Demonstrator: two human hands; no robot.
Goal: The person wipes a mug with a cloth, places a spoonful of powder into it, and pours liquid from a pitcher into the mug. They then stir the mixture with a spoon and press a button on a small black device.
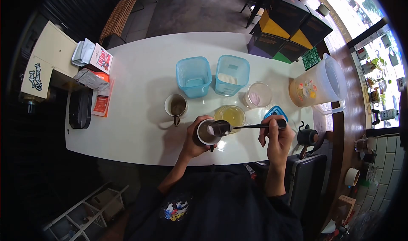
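My left hand (192,140) is wrapped round a mug (205,140) with a pale rim and brownish liquid or interior. In my right hand (279,142) is a black-handled spoon (250,126), gripped near the handle's end. The spoon's bowl hangs over the mug's mouth, with some whitish-pink stuff at its tip. Just beyond it stands a clear vessel of yellowish liquid (230,113), partly covered by the spoon. A clear cup (259,95) with pinkish stuff inside is behind my right hand, near a blue lid (276,112). Another mug (176,105) stands to the left.
Two blue translucent tubs (194,87) (232,88) stand farther back, the right one holding white stuff. A large plastic pitcher (307,86) and a dark kettle (307,137) are on the right. Dark boxes (282,28) are stacked at the back; a cream machine (51,58) and packets (102,98) stand left.
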